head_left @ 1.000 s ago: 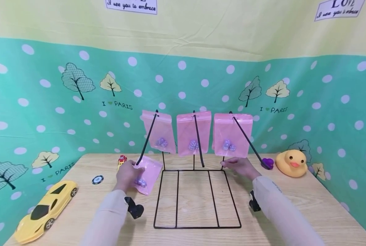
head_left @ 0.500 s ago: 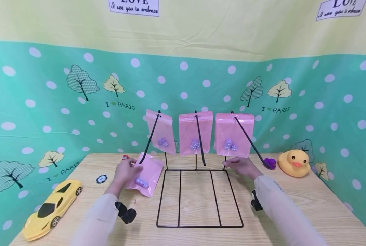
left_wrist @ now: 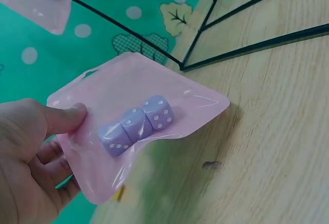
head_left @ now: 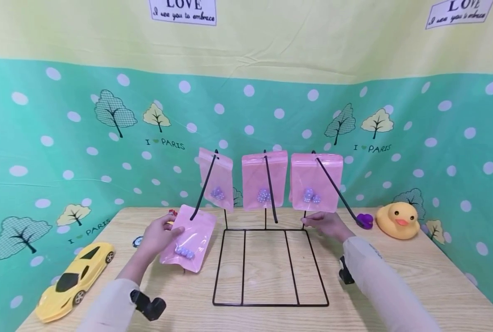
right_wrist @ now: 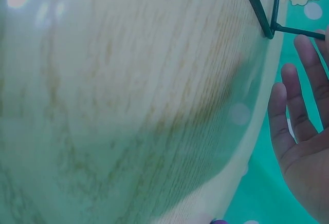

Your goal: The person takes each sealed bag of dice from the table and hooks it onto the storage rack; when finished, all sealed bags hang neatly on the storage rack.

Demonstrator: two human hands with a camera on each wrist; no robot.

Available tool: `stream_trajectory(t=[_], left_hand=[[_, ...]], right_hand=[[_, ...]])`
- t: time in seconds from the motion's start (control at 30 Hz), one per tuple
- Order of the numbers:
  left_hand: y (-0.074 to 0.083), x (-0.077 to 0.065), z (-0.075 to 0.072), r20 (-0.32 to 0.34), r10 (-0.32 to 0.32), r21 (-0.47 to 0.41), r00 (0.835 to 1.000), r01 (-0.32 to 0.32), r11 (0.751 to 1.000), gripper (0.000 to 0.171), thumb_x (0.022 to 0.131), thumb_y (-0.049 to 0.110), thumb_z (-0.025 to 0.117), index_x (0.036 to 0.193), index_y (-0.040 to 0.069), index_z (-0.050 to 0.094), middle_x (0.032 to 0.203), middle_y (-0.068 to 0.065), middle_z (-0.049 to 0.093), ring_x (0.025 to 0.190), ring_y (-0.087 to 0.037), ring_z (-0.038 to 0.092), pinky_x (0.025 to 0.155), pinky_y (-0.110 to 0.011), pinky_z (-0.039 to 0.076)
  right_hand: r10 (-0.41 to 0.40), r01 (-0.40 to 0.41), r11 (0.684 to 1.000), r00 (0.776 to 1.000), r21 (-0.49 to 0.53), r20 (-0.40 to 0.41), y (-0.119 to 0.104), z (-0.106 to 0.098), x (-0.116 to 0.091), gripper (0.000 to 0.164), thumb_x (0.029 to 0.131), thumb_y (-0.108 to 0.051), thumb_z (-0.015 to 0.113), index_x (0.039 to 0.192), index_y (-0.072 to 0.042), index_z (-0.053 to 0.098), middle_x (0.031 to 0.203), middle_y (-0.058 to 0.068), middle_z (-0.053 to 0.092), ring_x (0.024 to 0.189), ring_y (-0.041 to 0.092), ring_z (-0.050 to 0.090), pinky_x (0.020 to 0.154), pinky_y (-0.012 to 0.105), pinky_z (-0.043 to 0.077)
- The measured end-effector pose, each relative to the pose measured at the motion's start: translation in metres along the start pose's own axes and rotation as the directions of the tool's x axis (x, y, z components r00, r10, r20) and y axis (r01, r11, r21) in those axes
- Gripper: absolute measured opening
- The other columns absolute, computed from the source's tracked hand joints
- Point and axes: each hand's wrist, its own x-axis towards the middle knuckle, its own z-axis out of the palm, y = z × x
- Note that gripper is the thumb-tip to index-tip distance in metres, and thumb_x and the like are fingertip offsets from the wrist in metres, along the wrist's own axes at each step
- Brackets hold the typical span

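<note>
My left hand (head_left: 158,237) pinches a pink zip bag (head_left: 198,233) by its side edge, thumb on the front. Several purple dice (left_wrist: 136,124) show through the bag in the left wrist view. The tip of the left hook (head_left: 201,196) overlaps the bag's upper part; whether it passes through the bag's hole I cannot tell. My right hand (head_left: 325,225) holds the right upright of the black wire rack (head_left: 271,305) low down, its thumb hidden in the right wrist view. Pink bags with dice hang on the left (head_left: 215,170), middle (head_left: 255,177) and right (head_left: 302,177) hooks.
A yellow toy car (head_left: 76,281) stands at the left, with a poker chip (head_left: 137,241) and a small red toy (head_left: 172,212) behind my left hand. To the right sit a purple object (head_left: 366,221) and a rubber duck (head_left: 397,220). A patterned curtain (head_left: 255,101) backs the wooden table.
My left hand has shifted left and lower against the rack, and the held bag now faces forward more, its top edge near the left hook's tip. My right hand stays on the upright.
</note>
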Motion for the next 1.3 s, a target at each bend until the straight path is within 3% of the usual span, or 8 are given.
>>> stream_trajectory(t=[0.27, 0.47, 0.63, 0.73, 1.07, 1.3], left_hand=[[0.007, -0.024, -0.014, 0.003, 0.1, -0.043, 0.995, -0.1, 0.994, 0.036, 0.096, 0.014, 0.07, 0.125, -0.004, 0.06, 0.108, -0.02, 0.07, 0.096, -0.03, 0.067, 0.082, -0.041, 0.055], [0.02, -0.046, -0.023, 0.026, 0.176, -0.129, 0.984, -0.172, 0.977, 0.032, 0.096, 0.012, 0.071, 0.121, -0.004, 0.062, 0.094, -0.009, 0.068, 0.083, -0.02, 0.066, 0.074, -0.029, 0.055], [0.03, -0.065, -0.03, 0.057, 0.238, -0.22, 0.97, -0.22, 0.95, 0.03, 0.096, 0.012, 0.071, 0.12, -0.004, 0.063, 0.101, -0.011, 0.07, 0.094, -0.024, 0.07, 0.081, -0.025, 0.056], [0.035, -0.075, -0.032, 0.079, 0.276, -0.256, 0.958, -0.248, 0.934, 0.03, 0.096, 0.013, 0.071, 0.12, -0.004, 0.063, 0.109, -0.013, 0.07, 0.102, -0.027, 0.071, 0.084, -0.026, 0.057], [0.047, -0.105, -0.042, 0.066, 0.389, -0.295, 0.919, -0.354, 0.887, 0.024, 0.098, 0.012, 0.068, 0.12, 0.003, 0.065, 0.107, -0.008, 0.069, 0.094, -0.015, 0.067, 0.079, -0.029, 0.057], [0.053, -0.117, -0.045, -0.009, 0.502, -0.308, 0.865, -0.48, 0.822, 0.023, 0.096, 0.001, 0.067, 0.117, 0.009, 0.068, 0.102, 0.001, 0.071, 0.088, -0.018, 0.066, 0.076, -0.028, 0.055]], right_hand=[[-0.01, 0.01, 1.0, 1.0, -0.017, 0.004, 0.002, 0.0, 0.001, 0.036, 0.096, -0.038, 0.071, 0.112, -0.005, 0.075, 0.115, 0.014, 0.072, 0.102, 0.029, 0.065, 0.085, 0.045, 0.054], [-0.01, 0.01, 1.0, 1.0, -0.012, 0.002, 0.003, 0.001, 0.001, 0.035, 0.096, -0.037, 0.071, 0.112, -0.005, 0.076, 0.115, 0.014, 0.073, 0.102, 0.028, 0.065, 0.084, 0.044, 0.054], [-0.012, 0.012, 1.0, 1.0, -0.014, -0.003, 0.003, 0.002, 0.001, 0.034, 0.096, -0.037, 0.071, 0.11, -0.006, 0.076, 0.114, 0.013, 0.073, 0.103, 0.028, 0.065, 0.086, 0.044, 0.053], [-0.013, 0.013, 1.0, 1.0, -0.016, -0.006, 0.004, 0.002, 0.002, 0.035, 0.096, -0.037, 0.071, 0.111, -0.006, 0.076, 0.114, 0.013, 0.073, 0.105, 0.029, 0.065, 0.087, 0.045, 0.053], [-0.019, 0.018, 1.0, 1.0, -0.026, -0.007, 0.005, 0.003, 0.001, 0.035, 0.096, -0.038, 0.071, 0.112, -0.006, 0.076, 0.115, 0.014, 0.073, 0.11, 0.034, 0.064, 0.092, 0.051, 0.052], [-0.011, 0.011, 0.999, 1.0, -0.036, -0.006, 0.003, 0.003, -0.001, 0.035, 0.097, -0.037, 0.07, 0.113, -0.006, 0.076, 0.116, 0.014, 0.072, 0.109, 0.034, 0.064, 0.092, 0.051, 0.052]])
